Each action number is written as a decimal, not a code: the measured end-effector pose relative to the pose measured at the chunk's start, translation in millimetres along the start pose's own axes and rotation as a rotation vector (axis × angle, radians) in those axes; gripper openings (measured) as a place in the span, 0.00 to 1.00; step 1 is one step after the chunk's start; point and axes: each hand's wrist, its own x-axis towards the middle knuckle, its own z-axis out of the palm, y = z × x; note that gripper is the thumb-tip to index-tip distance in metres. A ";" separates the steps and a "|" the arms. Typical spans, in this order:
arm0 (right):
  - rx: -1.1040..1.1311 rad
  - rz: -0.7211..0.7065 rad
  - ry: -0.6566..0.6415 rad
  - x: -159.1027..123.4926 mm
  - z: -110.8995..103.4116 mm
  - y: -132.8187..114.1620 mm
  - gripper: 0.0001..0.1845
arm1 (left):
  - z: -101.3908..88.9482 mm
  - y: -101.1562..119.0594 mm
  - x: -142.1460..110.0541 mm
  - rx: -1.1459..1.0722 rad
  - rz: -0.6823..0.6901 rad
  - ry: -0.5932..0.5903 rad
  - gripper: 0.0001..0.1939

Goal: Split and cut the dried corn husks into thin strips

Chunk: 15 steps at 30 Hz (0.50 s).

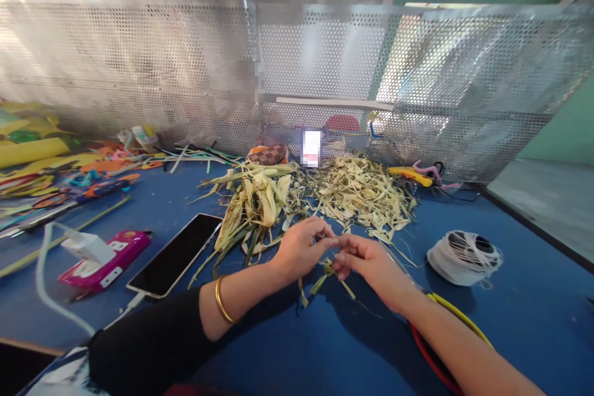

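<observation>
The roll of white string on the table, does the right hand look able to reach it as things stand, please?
Probably yes: nothing seems to stand between the right hand and the white string, though its fingers are busy with leaf strips.

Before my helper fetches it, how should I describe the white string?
On the blue table, right of the right hand, sits a round bundle of string. White strands crisscross its dark centre, unlike the dry yellowish strips heaped nearby.

Your left hand [304,247] and right hand [362,260] meet fingertip to fingertip above the blue table [297,346], your right holding a small bundle of green strips [328,269].
</observation>
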 end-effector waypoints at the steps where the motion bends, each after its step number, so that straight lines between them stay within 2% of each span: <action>1: 0.013 0.013 -0.014 -0.3 -0.1 -0.3 0.15 | 0.3 0.3 0.5 0.006 0.011 -0.002 0.04; 3: 0.061 0.043 -0.014 -0.7 -2.0 -1.1 0.15 | 0.2 0.7 2.0 0.005 0.004 0.014 0.04; 5: 0.130 0.059 0.030 -0.7 -6.1 -2.8 0.15 | -1.9 2.3 3.6 -0.048 -0.059 0.081 0.05; 8: 0.228 0.029 0.175 -0.5 -13.3 -7.2 0.15 | -8.7 10.0 4.3 -0.245 -0.202 0.232 0.14; 9: 0.250 0.009 0.223 -0.5 -14.9 -8.9 0.16 | -10.8 13.9 3.8 -0.305 -0.244 0.246 0.17; 11: 0.277 -0.033 0.290 -1.2 -16.0 -12.0 0.16 | -12.4 22.3 1.8 -0.352 -0.309 0.182 0.20; 12: 0.283 -0.053 0.304 -1.8 -15.5 -13.3 0.16 | -11.3 26.3 0.6 -0.361 -0.342 0.105 0.21; 14: 0.284 -0.079 0.303 -3.4 -13.0 -15.0 0.15 | -5.4 32.7 -1.3 -0.397 -0.423 -0.033 0.19; 15: 0.282 -0.088 0.293 -4.2 -11.6 -15.5 0.15 | -1.2 34.8 -1.7 -0.423 -0.469 -0.065 0.17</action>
